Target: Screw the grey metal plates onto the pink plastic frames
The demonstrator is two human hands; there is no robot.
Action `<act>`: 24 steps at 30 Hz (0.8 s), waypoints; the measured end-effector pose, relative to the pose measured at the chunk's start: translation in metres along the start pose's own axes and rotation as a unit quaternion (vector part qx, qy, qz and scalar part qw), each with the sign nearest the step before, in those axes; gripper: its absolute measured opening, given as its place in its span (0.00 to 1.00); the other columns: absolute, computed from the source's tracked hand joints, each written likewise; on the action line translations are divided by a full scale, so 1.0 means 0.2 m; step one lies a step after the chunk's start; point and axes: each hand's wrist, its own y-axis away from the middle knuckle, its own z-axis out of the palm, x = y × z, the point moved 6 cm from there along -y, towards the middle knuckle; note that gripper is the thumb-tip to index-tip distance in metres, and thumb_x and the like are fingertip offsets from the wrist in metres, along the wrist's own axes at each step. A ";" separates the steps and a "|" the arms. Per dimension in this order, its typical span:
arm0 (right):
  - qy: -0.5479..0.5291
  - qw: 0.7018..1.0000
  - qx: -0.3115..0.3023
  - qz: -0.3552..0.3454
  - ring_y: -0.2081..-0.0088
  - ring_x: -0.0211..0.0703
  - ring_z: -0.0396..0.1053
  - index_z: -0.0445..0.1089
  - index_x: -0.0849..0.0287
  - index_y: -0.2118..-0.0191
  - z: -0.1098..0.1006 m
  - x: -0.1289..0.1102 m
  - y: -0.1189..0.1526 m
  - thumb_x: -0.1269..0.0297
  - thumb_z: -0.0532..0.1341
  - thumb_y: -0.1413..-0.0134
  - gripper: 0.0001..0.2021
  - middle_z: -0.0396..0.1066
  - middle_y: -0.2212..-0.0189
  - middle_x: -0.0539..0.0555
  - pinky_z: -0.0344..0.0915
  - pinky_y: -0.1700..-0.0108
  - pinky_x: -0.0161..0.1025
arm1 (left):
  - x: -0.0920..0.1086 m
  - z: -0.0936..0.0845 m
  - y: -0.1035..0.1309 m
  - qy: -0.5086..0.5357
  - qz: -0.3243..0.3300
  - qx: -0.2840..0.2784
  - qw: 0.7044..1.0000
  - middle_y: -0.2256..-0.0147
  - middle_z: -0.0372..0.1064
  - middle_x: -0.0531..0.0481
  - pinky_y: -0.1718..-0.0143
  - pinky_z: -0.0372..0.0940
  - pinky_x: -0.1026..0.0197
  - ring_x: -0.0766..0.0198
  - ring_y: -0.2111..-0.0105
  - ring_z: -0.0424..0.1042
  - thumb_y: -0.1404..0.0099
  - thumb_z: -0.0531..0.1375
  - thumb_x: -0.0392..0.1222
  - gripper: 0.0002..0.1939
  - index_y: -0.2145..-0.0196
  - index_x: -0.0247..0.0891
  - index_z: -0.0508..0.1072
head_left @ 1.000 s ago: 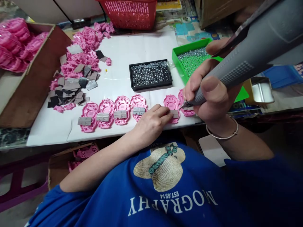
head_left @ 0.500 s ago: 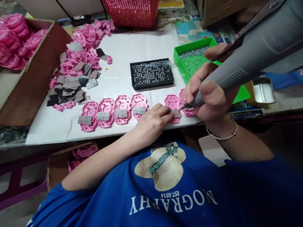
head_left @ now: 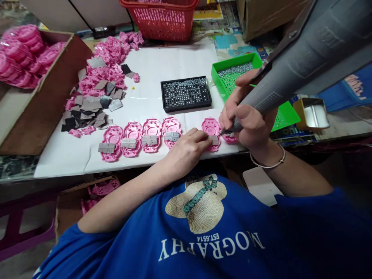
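My right hand [head_left: 250,116] is wrapped round a grey electric screwdriver [head_left: 305,58], tilted, its tip at the right end of a small grey plate [head_left: 215,140]. That plate lies across a pink plastic part [head_left: 210,124] near the table's front edge. My left hand [head_left: 190,149] presses its fingertips on the plate's left end, fingers together. To the left, several pink parts [head_left: 151,126] stand in a row, each with a grey plate [head_left: 149,140] across it. Another pink part [head_left: 229,139] is partly hidden under my right hand.
A black tray [head_left: 186,104] and a green tray [head_left: 217,79] hold screws. Loose pink pieces [head_left: 112,50] and grey plates [head_left: 90,104] are heaped left, beside a cardboard box [head_left: 55,77]. A red basket [head_left: 162,23] stands behind; an open box [head_left: 299,112] sits right.
The view has shifted slightly. The screwdriver is tilted a little more upright, and its tip has moved slightly left, nearer the plate's edge. My left hand keeps its place on the plate.
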 end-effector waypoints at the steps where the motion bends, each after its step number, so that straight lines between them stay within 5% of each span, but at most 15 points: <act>1: -0.001 1.000 -0.005 -0.006 0.85 0.32 0.56 0.70 0.47 0.53 0.00 -0.02 -0.01 0.61 0.68 0.50 0.17 0.65 0.78 0.41 0.56 0.84 0.34 | 0.00 0.00 0.00 0.000 0.001 -0.003 1.000 0.60 0.71 0.42 0.60 0.68 0.60 0.60 0.61 0.68 0.27 0.50 0.31 0.12 0.57 0.32 0.74; 4: 0.017 0.999 0.005 -0.051 0.85 0.33 0.57 0.72 0.50 0.53 -0.04 -0.13 -0.07 0.64 0.68 0.51 0.18 0.67 0.78 0.41 0.54 0.85 0.35 | 0.00 -0.01 0.00 0.000 0.000 -0.012 1.000 0.59 0.72 0.42 0.60 0.68 0.59 0.60 0.60 0.69 0.28 0.50 0.30 0.12 0.55 0.33 0.74; 9: 0.126 0.980 0.106 -0.111 0.85 0.33 0.58 0.74 0.50 0.57 -0.22 -0.30 -0.11 0.61 0.70 0.52 0.15 0.65 0.80 0.42 0.52 0.86 0.37 | 0.01 -0.01 -0.02 0.002 0.009 0.009 1.000 0.59 0.72 0.41 0.61 0.68 0.59 0.59 0.61 0.69 0.30 0.51 0.28 0.12 0.57 0.32 0.74; 15: 0.200 0.962 0.152 -0.108 0.85 0.34 0.56 0.70 0.48 0.55 -0.43 -0.24 -0.04 0.54 0.70 0.51 0.18 0.62 0.81 0.41 0.55 0.83 0.37 | 0.01 -0.01 -0.02 0.006 0.011 0.052 0.999 0.59 0.73 0.42 0.63 0.69 0.60 0.60 0.62 0.70 0.31 0.54 0.27 0.10 0.57 0.32 0.74; 24: 0.214 0.959 0.168 -0.084 0.84 0.36 0.55 0.67 0.43 0.54 -0.49 -0.14 -0.01 0.46 0.69 0.53 0.22 0.62 0.80 0.42 0.55 0.81 0.39 | 0.02 -0.03 -0.03 0.006 0.006 0.056 0.998 0.60 0.74 0.41 0.64 0.70 0.60 0.60 0.63 0.71 0.31 0.54 0.28 0.10 0.57 0.32 0.75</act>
